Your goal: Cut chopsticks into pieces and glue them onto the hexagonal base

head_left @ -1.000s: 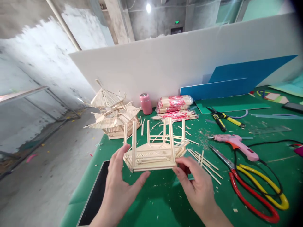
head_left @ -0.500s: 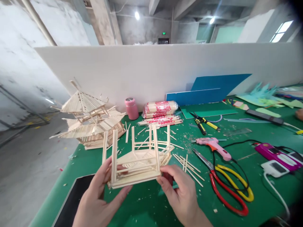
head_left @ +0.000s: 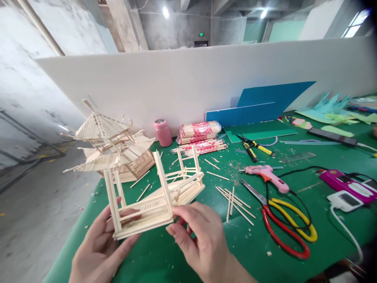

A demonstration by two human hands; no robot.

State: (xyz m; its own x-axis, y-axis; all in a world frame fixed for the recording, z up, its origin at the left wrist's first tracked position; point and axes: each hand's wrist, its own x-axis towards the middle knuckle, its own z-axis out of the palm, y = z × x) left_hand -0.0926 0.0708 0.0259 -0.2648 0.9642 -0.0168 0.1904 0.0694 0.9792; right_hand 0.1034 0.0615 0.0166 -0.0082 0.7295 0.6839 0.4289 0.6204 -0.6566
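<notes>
Between my hands is a small model of pale wooden sticks [head_left: 145,225], a many-sided base with upright posts and low rails. My left hand [head_left: 98,245] grips its left front corner, thumb below the front edge and fingers behind, partly hidden by the posts. At the right front corner, the index finger and thumb of my right hand [head_left: 204,237] close on the edge. The model is tilted and turned, held above the green table [head_left: 229,255]. Several loose sticks [head_left: 235,202] lie right of it.
A tiered stick pagoda [head_left: 103,129] stands behind on the left, near a pink flask [head_left: 163,133] and packed sticks [head_left: 198,133]. To the right lie pliers [head_left: 250,149], a pink glue gun [head_left: 266,175] with a cord, red-and-yellow-handled scissors [head_left: 284,228] and a purple power strip [head_left: 343,184].
Both hands have moved left with the stick model. It has turned, so its right front corner now points more toward me and its far side lies to the right.
</notes>
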